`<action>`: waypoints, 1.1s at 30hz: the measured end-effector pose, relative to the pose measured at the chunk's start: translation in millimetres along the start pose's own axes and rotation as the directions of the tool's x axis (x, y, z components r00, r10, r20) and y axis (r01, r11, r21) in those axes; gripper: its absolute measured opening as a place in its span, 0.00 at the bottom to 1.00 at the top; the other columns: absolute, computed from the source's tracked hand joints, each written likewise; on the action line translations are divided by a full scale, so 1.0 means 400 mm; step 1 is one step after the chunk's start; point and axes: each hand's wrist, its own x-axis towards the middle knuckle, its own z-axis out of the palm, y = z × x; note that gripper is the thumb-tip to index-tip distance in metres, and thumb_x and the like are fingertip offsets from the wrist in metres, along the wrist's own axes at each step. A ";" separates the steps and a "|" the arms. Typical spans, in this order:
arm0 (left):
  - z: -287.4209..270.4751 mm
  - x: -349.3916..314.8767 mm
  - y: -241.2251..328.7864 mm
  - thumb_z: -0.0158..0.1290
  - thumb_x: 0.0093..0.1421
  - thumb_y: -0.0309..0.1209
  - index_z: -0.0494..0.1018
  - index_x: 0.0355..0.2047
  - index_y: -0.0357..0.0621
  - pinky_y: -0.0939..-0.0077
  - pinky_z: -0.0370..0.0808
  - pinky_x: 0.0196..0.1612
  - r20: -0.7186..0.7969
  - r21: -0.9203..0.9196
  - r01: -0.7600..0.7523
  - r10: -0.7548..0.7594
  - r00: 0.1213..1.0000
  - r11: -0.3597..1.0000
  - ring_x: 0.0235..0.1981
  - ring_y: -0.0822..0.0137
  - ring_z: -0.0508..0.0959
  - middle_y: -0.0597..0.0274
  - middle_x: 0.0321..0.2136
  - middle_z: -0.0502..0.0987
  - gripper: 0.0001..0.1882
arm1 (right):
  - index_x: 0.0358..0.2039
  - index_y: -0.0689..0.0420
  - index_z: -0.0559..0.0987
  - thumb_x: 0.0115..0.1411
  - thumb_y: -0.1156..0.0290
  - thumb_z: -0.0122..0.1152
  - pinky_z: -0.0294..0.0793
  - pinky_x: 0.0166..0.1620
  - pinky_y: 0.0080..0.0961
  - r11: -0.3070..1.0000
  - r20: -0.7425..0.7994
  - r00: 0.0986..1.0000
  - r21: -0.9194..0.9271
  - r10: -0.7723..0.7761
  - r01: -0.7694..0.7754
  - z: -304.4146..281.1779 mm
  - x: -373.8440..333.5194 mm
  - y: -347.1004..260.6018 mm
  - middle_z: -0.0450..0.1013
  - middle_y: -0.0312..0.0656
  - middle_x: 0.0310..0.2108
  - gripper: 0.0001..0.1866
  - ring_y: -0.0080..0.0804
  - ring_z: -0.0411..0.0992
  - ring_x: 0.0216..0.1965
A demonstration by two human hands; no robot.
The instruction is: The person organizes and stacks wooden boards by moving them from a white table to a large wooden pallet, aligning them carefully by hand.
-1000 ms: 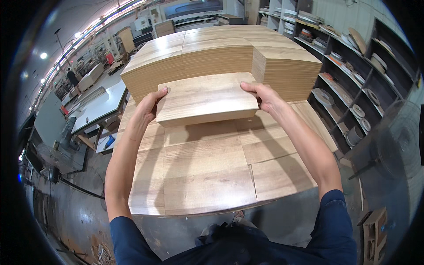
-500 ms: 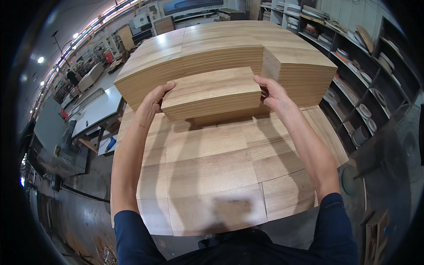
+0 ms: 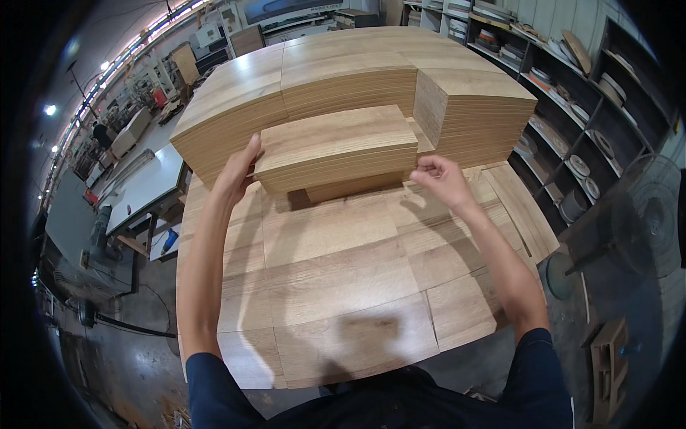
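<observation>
A short stack of wood-grain boards lies in front of the big pile, on a lower block of boards, and overhangs it at the left. My left hand is at the stack's left end, its thumb pointing up along the edge and its fingers lower down, partly hidden. Just off the right end, near the lower corner, is my right hand, its fingers loosely bent and nothing seen in them. Whether its fingertips touch the corner I cannot tell.
Behind stands a large pile of boards, with a taller corner block at the right. More boards cover the surface before me. Dark shelves with rolls line the right side; a white table stands left.
My right hand has come off the stack's right end and moved slightly down. My left hand's thumb has slid from the top edge to the left end. The view has shifted slightly.
</observation>
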 end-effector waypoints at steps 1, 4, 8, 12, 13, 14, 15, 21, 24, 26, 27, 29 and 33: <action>-0.018 -0.014 -0.025 0.52 0.64 0.52 0.67 0.58 0.33 0.67 0.69 0.57 0.051 0.027 -0.066 0.064 0.997 0.997 0.52 0.62 0.74 0.53 0.52 0.73 0.34 | 0.44 0.66 0.78 0.56 0.65 0.70 0.75 0.40 0.20 0.996 -0.018 1.000 -0.083 -0.026 0.024 0.013 0.000 0.020 0.77 0.37 0.34 0.21 0.21 0.74 0.36; -0.025 -0.114 -0.080 0.63 0.58 0.39 0.71 0.52 0.31 0.72 0.69 0.53 0.173 0.145 -0.389 0.363 0.915 0.910 0.48 0.67 0.74 0.56 0.47 0.77 0.28 | 0.37 0.65 0.80 0.54 0.67 0.71 0.75 0.36 0.20 0.984 -0.080 0.994 -0.166 -0.076 0.062 0.051 0.000 -0.004 0.78 0.39 0.28 0.15 0.21 0.75 0.30; 0.027 -0.118 -0.112 0.66 0.53 0.30 0.76 0.40 0.32 0.73 0.75 0.41 0.060 0.533 -0.402 0.440 0.896 0.744 0.34 0.69 0.77 0.58 0.32 0.80 0.19 | 0.29 0.58 0.82 0.50 0.61 0.71 0.75 0.34 0.30 0.954 -0.195 0.967 -0.281 -0.164 0.105 0.054 0.033 0.029 0.79 0.43 0.25 0.13 0.35 0.78 0.28; 0.070 -0.103 -0.116 0.66 0.52 0.30 0.76 0.37 0.32 0.75 0.72 0.32 -0.010 0.572 -0.337 0.417 0.909 0.748 0.26 0.72 0.74 0.61 0.26 0.79 0.16 | 0.26 0.55 0.83 0.51 0.58 0.70 0.74 0.33 0.32 0.932 -0.249 0.947 -0.348 -0.201 0.106 0.026 0.058 0.045 0.78 0.41 0.23 0.13 0.36 0.78 0.27; 0.090 -0.101 -0.110 0.66 0.52 0.30 0.76 0.36 0.32 0.75 0.72 0.31 -0.009 0.589 -0.342 0.430 0.903 0.732 0.25 0.73 0.73 0.62 0.25 0.78 0.16 | 0.26 0.55 0.83 0.52 0.58 0.69 0.74 0.32 0.32 0.928 -0.269 0.941 -0.358 -0.204 0.099 0.013 0.065 0.056 0.78 0.41 0.23 0.13 0.36 0.78 0.27; 0.114 -0.098 -0.106 0.66 0.52 0.30 0.76 0.35 0.32 0.75 0.71 0.30 -0.007 0.606 -0.348 0.442 0.897 0.715 0.24 0.73 0.72 0.62 0.23 0.77 0.15 | 0.25 0.55 0.83 0.52 0.57 0.70 0.74 0.32 0.33 0.937 -0.289 0.942 -0.344 -0.172 0.065 -0.001 0.073 0.068 0.78 0.41 0.22 0.14 0.36 0.77 0.27; 0.130 -0.099 -0.103 0.66 0.52 0.30 0.76 0.34 0.32 0.75 0.71 0.29 -0.022 0.590 -0.342 0.437 0.899 0.732 0.24 0.73 0.71 0.62 0.23 0.77 0.15 | 0.24 0.55 0.83 0.52 0.56 0.70 0.74 0.32 0.33 0.946 -0.304 0.942 -0.322 -0.140 0.037 -0.006 0.079 0.070 0.78 0.41 0.22 0.14 0.36 0.77 0.26; 0.189 -0.061 -0.110 0.66 0.51 0.31 0.76 0.32 0.31 0.75 0.70 0.29 -0.038 0.572 -0.391 0.499 0.866 0.721 0.23 0.73 0.70 0.62 0.22 0.76 0.15 | 0.19 0.56 0.80 0.48 0.52 0.73 0.73 0.31 0.35 0.929 -0.372 0.920 -0.370 -0.127 -0.021 -0.061 0.103 0.074 0.77 0.42 0.20 0.19 0.38 0.76 0.25; 0.202 -0.038 -0.116 0.66 0.51 0.30 0.76 0.31 0.31 0.75 0.70 0.29 -0.049 0.600 -0.384 0.512 0.858 0.702 0.23 0.73 0.69 0.61 0.22 0.76 0.15 | 0.18 0.56 0.79 0.47 0.51 0.74 0.72 0.30 0.36 0.904 -0.368 0.919 -0.426 -0.139 -0.034 -0.088 0.116 0.082 0.76 0.42 0.19 0.20 0.39 0.75 0.24; 0.211 -0.036 -0.118 0.66 0.51 0.30 0.75 0.31 0.31 0.74 0.70 0.30 -0.058 0.584 -0.389 0.514 0.856 0.713 0.23 0.72 0.69 0.61 0.22 0.76 0.15 | 0.17 0.55 0.79 0.46 0.50 0.74 0.71 0.29 0.36 0.901 -0.362 0.923 -0.431 -0.129 -0.043 -0.094 0.121 0.090 0.76 0.41 0.19 0.21 0.38 0.75 0.23; 0.211 -0.033 -0.121 0.67 0.51 0.30 0.75 0.31 0.31 0.74 0.70 0.30 -0.054 0.565 -0.395 0.510 0.858 0.725 0.24 0.72 0.70 0.61 0.22 0.76 0.15 | 0.17 0.55 0.79 0.45 0.50 0.75 0.71 0.29 0.35 0.902 -0.362 0.923 -0.430 -0.132 -0.040 -0.096 0.124 0.094 0.76 0.41 0.19 0.21 0.38 0.75 0.23; 0.205 -0.024 -0.126 0.67 0.51 0.31 0.75 0.31 0.31 0.74 0.70 0.30 -0.047 0.526 -0.405 0.501 0.864 0.748 0.24 0.72 0.70 0.61 0.22 0.76 0.15 | 0.17 0.55 0.79 0.45 0.49 0.75 0.71 0.29 0.35 0.911 -0.361 0.925 -0.410 -0.117 -0.045 -0.100 0.128 0.101 0.76 0.40 0.19 0.22 0.36 0.74 0.23; 0.207 -0.026 -0.128 0.67 0.51 0.31 0.75 0.31 0.31 0.74 0.71 0.31 -0.046 0.547 -0.410 0.515 0.856 0.730 0.25 0.72 0.70 0.61 0.23 0.76 0.16 | 0.16 0.55 0.79 0.44 0.48 0.76 0.71 0.28 0.33 0.917 -0.347 0.933 -0.394 -0.092 -0.056 -0.107 0.137 0.105 0.76 0.38 0.19 0.23 0.33 0.73 0.22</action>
